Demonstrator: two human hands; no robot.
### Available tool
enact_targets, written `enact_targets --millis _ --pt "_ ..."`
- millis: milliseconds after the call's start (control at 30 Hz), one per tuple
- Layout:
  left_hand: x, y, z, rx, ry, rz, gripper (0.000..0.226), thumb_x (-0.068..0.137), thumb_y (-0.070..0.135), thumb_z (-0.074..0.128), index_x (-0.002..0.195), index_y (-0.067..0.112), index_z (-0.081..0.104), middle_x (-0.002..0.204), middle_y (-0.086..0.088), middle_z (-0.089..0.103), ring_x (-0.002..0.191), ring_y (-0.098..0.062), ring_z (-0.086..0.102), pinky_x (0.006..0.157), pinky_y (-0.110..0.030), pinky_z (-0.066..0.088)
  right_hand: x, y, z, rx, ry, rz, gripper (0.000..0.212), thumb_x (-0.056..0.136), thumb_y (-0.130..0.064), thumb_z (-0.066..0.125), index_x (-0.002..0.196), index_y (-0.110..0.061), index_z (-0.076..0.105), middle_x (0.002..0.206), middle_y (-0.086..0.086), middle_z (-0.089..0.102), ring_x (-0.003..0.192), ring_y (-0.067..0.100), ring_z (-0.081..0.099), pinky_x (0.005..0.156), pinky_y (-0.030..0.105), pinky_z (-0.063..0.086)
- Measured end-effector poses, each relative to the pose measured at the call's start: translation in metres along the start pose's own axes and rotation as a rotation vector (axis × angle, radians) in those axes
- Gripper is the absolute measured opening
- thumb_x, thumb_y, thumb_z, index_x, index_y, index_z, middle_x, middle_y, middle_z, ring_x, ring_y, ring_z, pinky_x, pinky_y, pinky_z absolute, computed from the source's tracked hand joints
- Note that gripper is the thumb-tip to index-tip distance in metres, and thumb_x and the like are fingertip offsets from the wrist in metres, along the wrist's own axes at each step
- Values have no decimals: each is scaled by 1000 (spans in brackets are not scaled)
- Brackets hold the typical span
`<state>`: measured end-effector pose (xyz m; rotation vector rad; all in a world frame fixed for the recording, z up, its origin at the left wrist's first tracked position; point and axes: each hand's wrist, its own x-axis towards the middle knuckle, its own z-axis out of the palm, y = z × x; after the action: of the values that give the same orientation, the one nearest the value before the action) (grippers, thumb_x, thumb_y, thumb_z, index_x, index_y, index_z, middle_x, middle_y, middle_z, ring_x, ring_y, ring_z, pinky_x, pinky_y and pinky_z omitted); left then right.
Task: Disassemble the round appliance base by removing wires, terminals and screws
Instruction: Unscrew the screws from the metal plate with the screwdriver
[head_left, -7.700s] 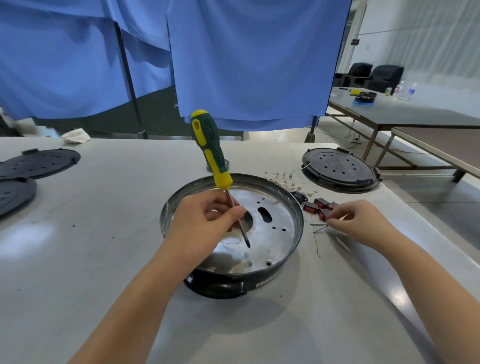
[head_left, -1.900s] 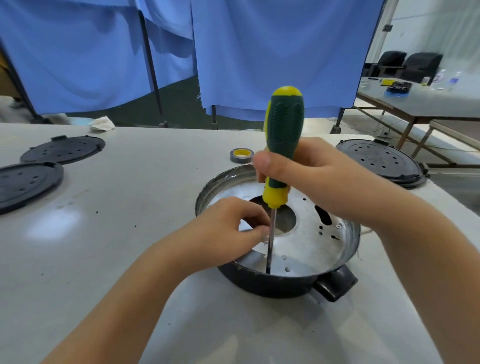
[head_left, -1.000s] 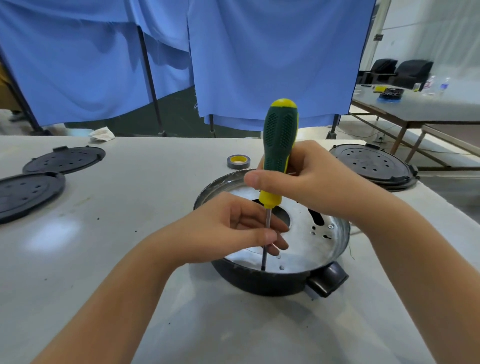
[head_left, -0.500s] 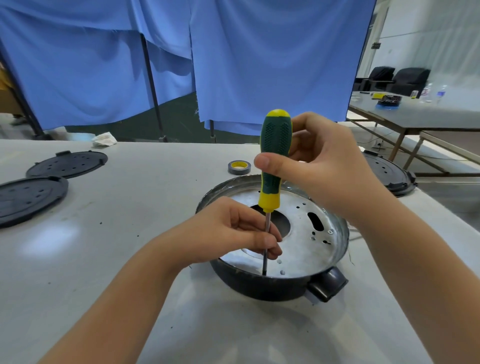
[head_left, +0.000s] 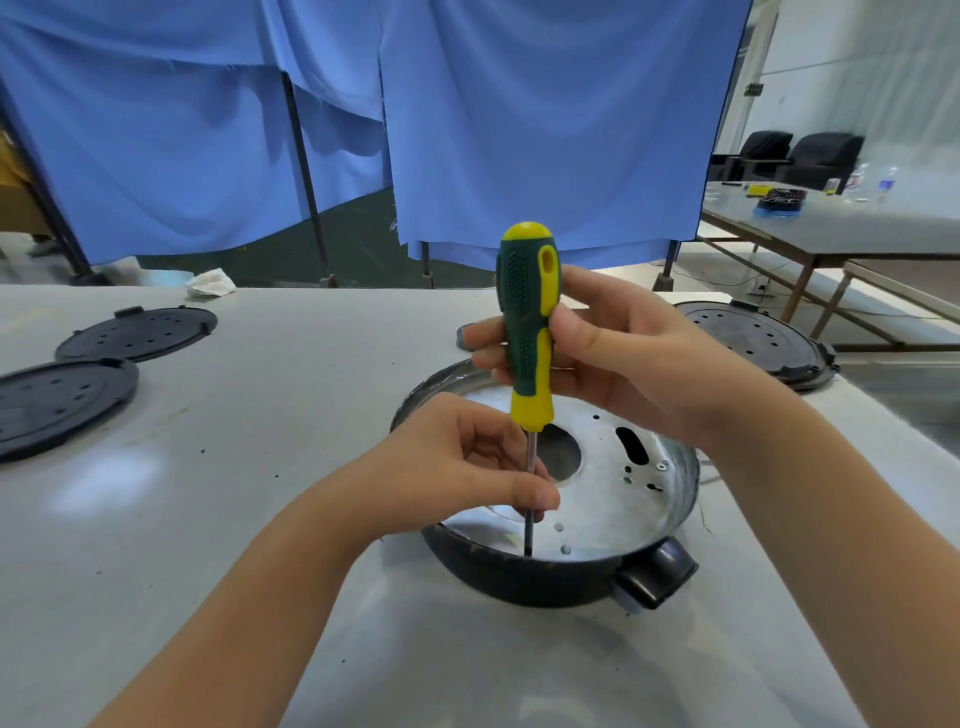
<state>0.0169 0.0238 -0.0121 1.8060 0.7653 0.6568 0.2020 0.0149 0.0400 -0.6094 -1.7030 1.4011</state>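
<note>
Nearest the camera, two bare forearms reach in over the pale grey worktable. The round appliance base, a shallow black plastic shell with a silvery perforated metal plate inside and a stubby black socket at its near right edge, sits on the table just ahead of them.

The left hand hovers over the near left part of the base, thumb and fingers pinched together on the thin steel shaft of the green-and-yellow-handled screwdriver, steadying it. The shaft stands nearly upright, its tip down at the plate close to the near rim; the screw head itself is too small to make out. Above, the right hand wraps its fingers and thumb around the handle.

This looks like the screw-removal step: the tool is seated and guided, ready for turning. The next move likely calls for downward pressure from the right hand while it twists, with the left keeping the shaft from walking off the screw. Other small screws appear on the plate's right side, so more seems left to do.

Farther out, two flat black perforated round covers lie at the left, another black round base at the right, a crumpled white cloth near the far edge, and blue curtains hang behind.
</note>
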Motion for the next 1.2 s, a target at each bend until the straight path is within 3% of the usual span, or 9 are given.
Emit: enact_targets --millis 133,233,500,600,733,867,967,1067,1200 --pt "0 1 1 -11 -1 -6 8 74 7 79 77 4 72 74 -3 76 73 -21 74 71 -18 53 -1 -8 8 -431 189 14 38 74 -30 76 108 -18 64 104 -1 72 93 16 69 80 29 56" --pt "-1 1 2 -17 -2 -2 10 74 8 79 76 2 71 74 -3 76 72 -20 74 70 -16 53 -2 -11 16 -661 319 -45 45 62 -39 82 93 -10 70 93 14 70 84 32 65 75 43 55" --pt "1 -2 1 0 15 -33 33 61 21 86 76 -2 67 72 -4 75 71 -19 73 69 -19 53 -7 -15 5 -450 117 -59 34 76 -9 72 108 -3 65 101 13 72 91 26 70 81 35 58" --pt "2 -4 1 -8 9 -51 22 67 17 86 75 7 68 71 0 74 70 -14 72 68 -15 52 -5 -11 2 -325 16 -38 38 82 -5 63 119 -8 57 103 9 72 101 22 68 85 31 54" --pt "-2 1 -1 -84 -114 -33 16 81 21 74 97 23 74 95 -2 76 93 -19 72 81 -20 53 -5 -9 -2 -314 -17 -34 40 86 -2 53 125 -7 51 109 11 70 105 23 66 87 32 53" --pt "-4 3 -5 -187 -119 -6 21 91 13 61 109 20 71 103 -4 75 100 -21 70 80 -23 54 -5 -8 -4 -312 -3 -18 41 88 -3 51 128 -2 48 113 14 68 107 22 66 87 31 54" --pt "-5 2 -6 -165 -86 -26 17 92 10 60 101 16 73 98 -5 76 95 -21 72 76 -24 56 -4 -7 -1 -327 49 2 38 86 -10 62 123 -8 54 111 10 70 106 19 66 87 29 54" --pt "-4 2 -7 -138 -54 -33 16 91 7 61 98 13 74 94 -7 76 91 -22 73 73 -24 56 -2 -8 6 -529 183 -2 39 69 -34 75 104 -19 66 96 -4 72 85 7 68 78 24 56" --pt "-4 2 -9 -129 -42 -30 13 87 9 66 94 13 76 89 -8 77 86 -22 74 72 -23 56 1 -6 13 -705 267 -67 29 66 -30 82 87 -15 68 79 4 70 74 26 65 68 33 56"
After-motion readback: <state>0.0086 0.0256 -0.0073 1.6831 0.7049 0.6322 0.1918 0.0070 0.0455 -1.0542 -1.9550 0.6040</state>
